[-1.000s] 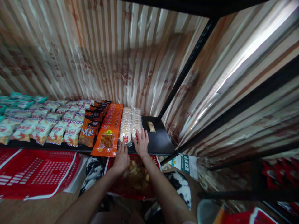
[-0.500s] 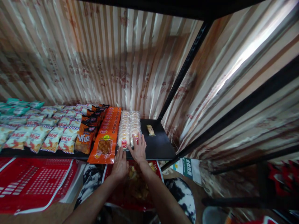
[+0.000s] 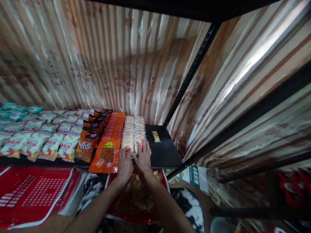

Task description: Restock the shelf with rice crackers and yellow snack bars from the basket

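Two rows of clear packets of round white cakes [image 3: 133, 131] lie on a black shelf [image 3: 164, 152]. My left hand [image 3: 124, 165] rests at the front of the left row, fingers laid on the nearest packet. My right hand [image 3: 143, 156] lies flat with fingers spread on the front packet of the right row. A row of orange snack-stick packets [image 3: 109, 146] lies just left of my left hand. One small yellow wrapped bar [image 3: 155, 136] lies alone on the bare shelf to the right.
Dark orange bags [image 3: 90, 136] and white shrimp-chip bags [image 3: 46, 142] fill the shelf to the left. A red basket [image 3: 29, 194] stands below left. A red basket of snacks [image 3: 141, 194] sits under my arms. Striped sheeting [image 3: 121, 64] backs the shelf; a black post [image 3: 191, 71] rises at right.
Both hands have drawn slightly back toward the shelf's front edge over the cake packets. The view has shifted a little, so the shelf sits lower.
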Demonstrator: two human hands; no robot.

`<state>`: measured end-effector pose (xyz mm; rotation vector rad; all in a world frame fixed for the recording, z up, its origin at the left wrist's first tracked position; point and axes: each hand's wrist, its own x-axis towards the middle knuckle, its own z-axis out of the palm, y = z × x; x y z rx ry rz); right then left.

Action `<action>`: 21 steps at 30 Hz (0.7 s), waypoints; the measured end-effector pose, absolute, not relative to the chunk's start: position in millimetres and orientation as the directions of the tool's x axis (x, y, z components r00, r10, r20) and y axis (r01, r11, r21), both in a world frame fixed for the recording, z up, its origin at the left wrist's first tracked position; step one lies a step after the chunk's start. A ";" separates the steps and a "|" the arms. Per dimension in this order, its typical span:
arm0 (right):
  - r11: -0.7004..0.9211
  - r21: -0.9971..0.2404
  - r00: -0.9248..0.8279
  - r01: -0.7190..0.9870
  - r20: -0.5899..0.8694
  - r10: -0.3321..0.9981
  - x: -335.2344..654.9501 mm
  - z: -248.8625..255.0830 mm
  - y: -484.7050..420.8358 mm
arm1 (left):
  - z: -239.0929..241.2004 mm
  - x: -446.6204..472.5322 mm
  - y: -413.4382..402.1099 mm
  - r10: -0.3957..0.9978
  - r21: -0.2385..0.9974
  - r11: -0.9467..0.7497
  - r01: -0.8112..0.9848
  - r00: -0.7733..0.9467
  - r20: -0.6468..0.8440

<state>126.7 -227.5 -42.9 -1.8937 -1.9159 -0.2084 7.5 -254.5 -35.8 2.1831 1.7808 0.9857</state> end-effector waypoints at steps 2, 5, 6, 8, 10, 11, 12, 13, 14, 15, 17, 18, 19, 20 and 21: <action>0.054 -0.196 0.030 0.979 0.403 0.915 126.5 -42.1 -227.8 | -35.8 10.0 -251.3 0.919 0.523 -0.242 0.817 0.021 0.393; 0.050 -0.205 0.036 0.977 0.398 0.917 126.6 -41.4 -227.9 | -38.6 14.3 -246.5 0.916 0.552 -0.202 0.809 -0.043 0.399; 0.050 -0.209 0.038 0.977 0.397 0.917 126.6 -41.3 -228.0 | -39.6 15.8 -244.0 0.914 0.562 -0.194 0.804 -0.060 0.400; 0.053 -0.214 0.038 0.976 0.398 0.917 126.6 -41.2 -228.2 | -41.3 18.6 -237.3 0.911 0.582 -0.186 0.791 -0.082 0.404; 0.055 -0.215 0.036 0.975 0.399 0.916 126.5 -41.3 -228.3 | -42.3 21.0 -229.4 0.907 0.600 -0.186 0.778 -0.098 0.408; 0.054 -0.216 0.038 0.975 0.399 0.916 126.4 -41.4 -228.3 | -42.5 21.9 -225.5 0.905 0.609 -0.182 0.772 -0.110 0.410; 0.052 -0.217 0.040 0.975 0.400 0.916 126.3 -41.6 -228.2 | -42.4 22.8 -221.9 0.903 0.617 -0.176 0.767 -0.123 0.411; 0.049 -0.219 0.044 0.975 0.400 0.915 126.2 -41.8 -228.1 | -42.0 23.5 -218.7 0.901 0.623 -0.171 0.763 -0.135 0.412; 0.045 -0.220 0.048 0.975 0.400 0.915 126.2 -42.0 -227.9 | -41.4 24.0 -216.0 0.899 0.625 -0.166 0.762 -0.143 0.414; 0.042 -0.220 0.050 0.975 0.400 0.915 126.2 -42.3 -227.7 | -40.5 24.5 -213.8 0.898 0.623 -0.162 0.765 -0.148 0.415; 0.045 -0.219 0.048 0.975 0.400 0.915 126.4 -42.8 -227.5 | -38.7 25.1 -210.6 0.897 0.609 -0.149 0.779 -0.153 0.414; 0.047 -0.218 0.046 0.975 0.400 0.916 126.6 -43.2 -227.4 | -38.1 25.3 -209.5 0.897 0.599 -0.142 0.788 -0.153 0.414; 0.047 -0.220 0.046 0.974 0.400 0.915 126.9 -43.5 -227.4 | -37.7 25.4 -208.6 0.896 0.591 -0.136 0.795 -0.156 0.416; 0.048 -0.222 0.046 0.974 0.401 0.915 127.1 -43.8 -227.4 | -37.8 25.5 -207.9 0.893 0.586 -0.130 0.800 -0.161 0.419; 0.049 -0.225 0.047 0.973 0.402 0.914 127.3 -44.0 -227.5 | -38.2 25.7 -207.3 0.890 0.583 -0.127 0.803 -0.167 0.425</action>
